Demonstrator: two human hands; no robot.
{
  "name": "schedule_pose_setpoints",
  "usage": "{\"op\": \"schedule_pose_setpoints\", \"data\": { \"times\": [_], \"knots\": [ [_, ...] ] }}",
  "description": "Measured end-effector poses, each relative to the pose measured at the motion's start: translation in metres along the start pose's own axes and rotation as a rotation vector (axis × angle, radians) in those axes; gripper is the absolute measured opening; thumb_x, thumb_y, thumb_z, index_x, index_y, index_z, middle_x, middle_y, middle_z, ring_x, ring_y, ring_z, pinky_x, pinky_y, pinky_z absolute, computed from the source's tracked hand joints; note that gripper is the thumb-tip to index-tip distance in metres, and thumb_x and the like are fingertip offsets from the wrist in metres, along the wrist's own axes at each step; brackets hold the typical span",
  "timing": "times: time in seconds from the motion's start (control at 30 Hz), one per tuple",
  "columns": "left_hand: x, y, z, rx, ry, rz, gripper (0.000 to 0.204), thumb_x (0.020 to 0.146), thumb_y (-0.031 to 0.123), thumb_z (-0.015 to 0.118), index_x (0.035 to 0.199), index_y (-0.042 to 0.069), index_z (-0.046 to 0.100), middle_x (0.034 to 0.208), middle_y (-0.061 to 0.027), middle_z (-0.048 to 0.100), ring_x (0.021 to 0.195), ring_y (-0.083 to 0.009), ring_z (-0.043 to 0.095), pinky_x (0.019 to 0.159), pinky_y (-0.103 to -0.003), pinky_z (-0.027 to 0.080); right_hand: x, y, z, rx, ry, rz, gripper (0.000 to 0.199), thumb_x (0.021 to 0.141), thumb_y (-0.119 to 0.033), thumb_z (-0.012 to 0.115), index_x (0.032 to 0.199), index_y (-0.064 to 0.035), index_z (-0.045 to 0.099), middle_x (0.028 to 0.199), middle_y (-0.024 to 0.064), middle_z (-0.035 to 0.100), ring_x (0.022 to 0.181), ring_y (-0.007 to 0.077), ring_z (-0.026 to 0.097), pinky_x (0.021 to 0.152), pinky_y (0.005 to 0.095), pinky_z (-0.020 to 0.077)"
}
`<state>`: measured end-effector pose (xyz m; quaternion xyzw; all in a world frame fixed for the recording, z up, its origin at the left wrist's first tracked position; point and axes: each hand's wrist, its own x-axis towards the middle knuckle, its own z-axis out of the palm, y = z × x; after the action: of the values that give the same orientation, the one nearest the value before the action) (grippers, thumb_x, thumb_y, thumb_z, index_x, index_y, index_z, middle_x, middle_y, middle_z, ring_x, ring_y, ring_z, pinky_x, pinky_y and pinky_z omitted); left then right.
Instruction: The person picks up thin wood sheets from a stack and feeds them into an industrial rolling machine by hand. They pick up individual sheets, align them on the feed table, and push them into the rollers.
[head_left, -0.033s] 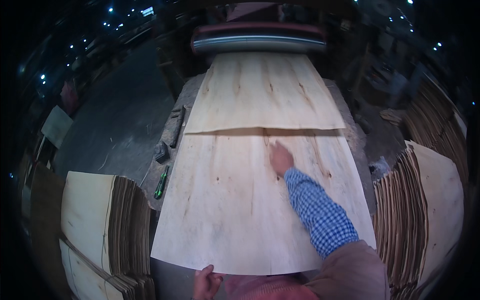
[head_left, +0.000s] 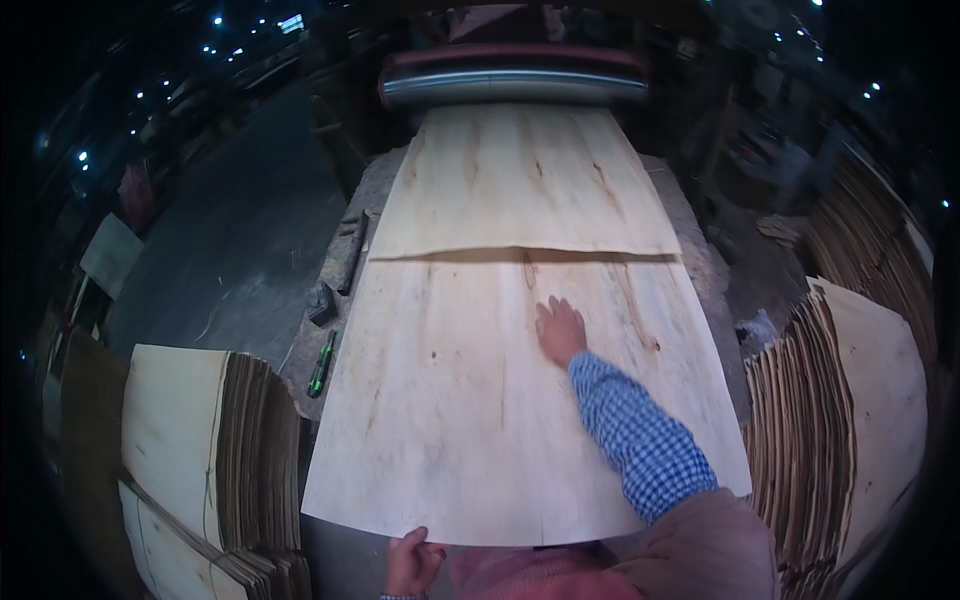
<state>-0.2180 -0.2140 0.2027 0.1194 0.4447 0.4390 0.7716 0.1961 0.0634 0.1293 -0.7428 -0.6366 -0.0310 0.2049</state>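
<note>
A pale wood veneer sheet [head_left: 470, 420] with brown knots and streaks lies flat before me. My left hand [head_left: 413, 562] is closed on its near edge, left of the middle, with curled fingers partly hidden. Farther up, my right hand [head_left: 562, 332] rests on the same sheet, palm down and fingers apart. Beyond it lies a second veneer sheet [head_left: 520, 185], its slightly wavy near edge overlapping the first one. The far end of that second sheet reaches under a shiny metal roller [head_left: 515, 85].
Upright stacks of veneer stand at the left [head_left: 260, 450] and right [head_left: 800, 430]. A green and black cutter knife [head_left: 321, 365] and a dark block [head_left: 322, 303] lie on the worn table edge [head_left: 300, 375] at left. Dark floor [head_left: 230, 220] stretches beyond.
My right hand has drawn back slightly toward me, its fingers now more clearly spread. The far sheet has shifted slightly toward the roller. My left hand keeps its place.
</note>
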Motion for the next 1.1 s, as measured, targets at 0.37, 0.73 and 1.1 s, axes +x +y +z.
{"op": "schedule_pose_setpoints", "data": {
  "times": [0.37, 0.73, 1.1],
  "knots": [
    [0.02, 0.031, 0.03, 0.146, -0.332, 0.013, 0.043, 0.098, 0.018, 0.051, 0.132, -0.006, 0.043, 0.112, -0.0206, 0.066, 0.089, -0.032, 0.071, 0.056, -0.027, 0.056, -0.324, -0.071, -0.207, 0.261, -0.34, -0.145, 0.066, 0.083, -0.037, 0.068, 0.139, -0.0086, 0.049, 0.144, 0.0164, 0.046, 0.133, 0.0385, 0.043, 0.108, 0.0486, 0.0354],
    [-0.052, 0.059, 0.045, 0.01, -0.418, -0.019, 0.047, 0.094, 0.011, 0.055, 0.136, -0.001, 0.041, 0.116, -0.0179, 0.063, 0.087, -0.0264, 0.069, 0.062, -0.031, 0.059, -0.32, -0.11, -0.3, 0.0, -0.016, -0.118, 0.066, 0.063, -0.002, 0.061, 0.129, -0.0059, 0.058, 0.125, 0.0163, 0.061, 0.114, 0.0348, 0.06, 0.095, 0.0438, 0.049],
    [-0.057, 0.058, 0.032, -0.019, -0.355, -0.066, 0.042, 0.095, 0.015, 0.053, 0.134, 0.002, 0.045, 0.118, -0.0149, 0.064, 0.1, -0.0277, 0.065, 0.083, -0.039, 0.055, -0.306, -0.116, -0.316, 0.016, -0.075, -0.131, 0.053, 0.067, -0.002, 0.062, 0.12, -0.0079, 0.064, 0.12, 0.011, 0.065, 0.109, 0.0326, 0.063, 0.09, 0.0445, 0.0495]
  ]
}}
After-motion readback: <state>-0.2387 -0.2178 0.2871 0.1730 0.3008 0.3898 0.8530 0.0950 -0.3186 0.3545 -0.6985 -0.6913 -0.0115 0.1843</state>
